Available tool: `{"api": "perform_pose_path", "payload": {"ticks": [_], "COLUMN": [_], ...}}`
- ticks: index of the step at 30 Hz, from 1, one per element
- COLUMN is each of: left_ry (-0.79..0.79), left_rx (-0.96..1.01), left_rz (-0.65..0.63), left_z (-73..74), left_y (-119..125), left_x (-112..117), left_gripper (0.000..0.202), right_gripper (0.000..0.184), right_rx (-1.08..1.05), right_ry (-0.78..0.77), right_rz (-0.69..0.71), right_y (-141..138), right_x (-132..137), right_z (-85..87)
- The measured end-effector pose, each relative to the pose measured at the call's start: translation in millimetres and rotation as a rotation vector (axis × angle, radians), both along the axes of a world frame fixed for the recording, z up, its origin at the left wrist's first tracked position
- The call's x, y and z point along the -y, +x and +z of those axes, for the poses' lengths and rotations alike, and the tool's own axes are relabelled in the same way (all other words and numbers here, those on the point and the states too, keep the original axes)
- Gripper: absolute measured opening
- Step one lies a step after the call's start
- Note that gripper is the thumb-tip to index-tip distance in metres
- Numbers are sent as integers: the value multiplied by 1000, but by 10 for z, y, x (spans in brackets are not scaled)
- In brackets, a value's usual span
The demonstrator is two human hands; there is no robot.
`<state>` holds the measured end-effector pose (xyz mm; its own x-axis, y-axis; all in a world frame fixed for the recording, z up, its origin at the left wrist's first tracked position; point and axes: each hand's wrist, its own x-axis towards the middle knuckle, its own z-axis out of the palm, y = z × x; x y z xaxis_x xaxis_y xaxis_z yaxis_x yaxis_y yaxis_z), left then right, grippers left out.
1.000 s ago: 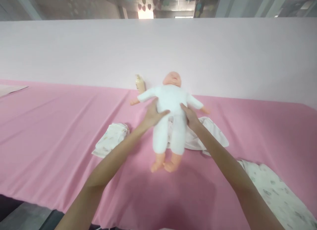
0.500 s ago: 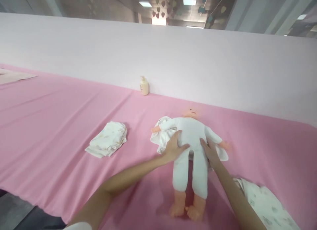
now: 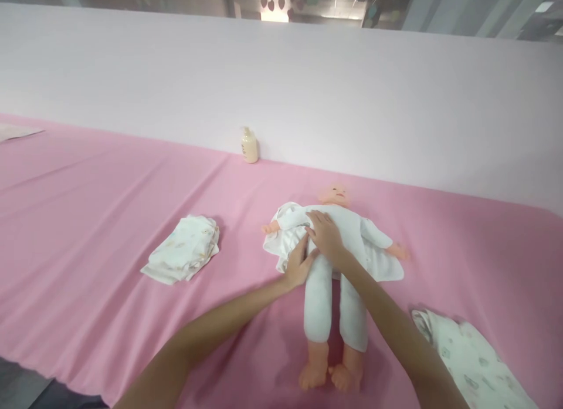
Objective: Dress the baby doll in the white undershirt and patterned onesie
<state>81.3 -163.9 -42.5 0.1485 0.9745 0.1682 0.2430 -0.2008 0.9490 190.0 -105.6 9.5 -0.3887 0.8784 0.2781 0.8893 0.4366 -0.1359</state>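
Observation:
A baby doll (image 3: 336, 280) in a white suit lies on its back on the pink table cover (image 3: 109, 209), head away from me, feet near the front edge. Under its upper body lies a white garment (image 3: 382, 268), spread out to both sides. My right hand (image 3: 326, 236) rests flat on the doll's chest, fingers stretched toward its left side. My left hand (image 3: 299, 262) lies open beside the doll's waist, fingers touching the garment's bunched edge (image 3: 281, 244).
A folded white patterned cloth (image 3: 182, 256) lies to the left of the doll. A cream pump bottle (image 3: 249, 145) stands at the back against the pale partition (image 3: 281, 92). Another patterned cloth (image 3: 470, 356) lies at the front right.
The doll went from being held upright to lying on the garment. My right hand moved from the doll's hip onto its chest; my left slid to the garment edge.

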Motion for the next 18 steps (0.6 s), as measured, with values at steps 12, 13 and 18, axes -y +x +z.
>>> {"api": "perform_pose_path", "payload": {"ticks": [12, 13, 18], "left_ry": [-50, -45, 52], "left_rx": [-274, -365, -809], "left_rz": [-8, -19, 166], "left_z": [110, 148, 266], "left_y": [-83, -112, -270], "left_x": [-148, -224, -838], "left_gripper": [42, 41, 37], "right_gripper": [45, 44, 37], "right_rx": [-159, -279, -617], "right_ry": [110, 149, 127], "right_rz": [4, -86, -306], "right_y": [-271, -214, -86], "right_x": [-507, -504, -515], "right_z": [-14, 5, 65]}}
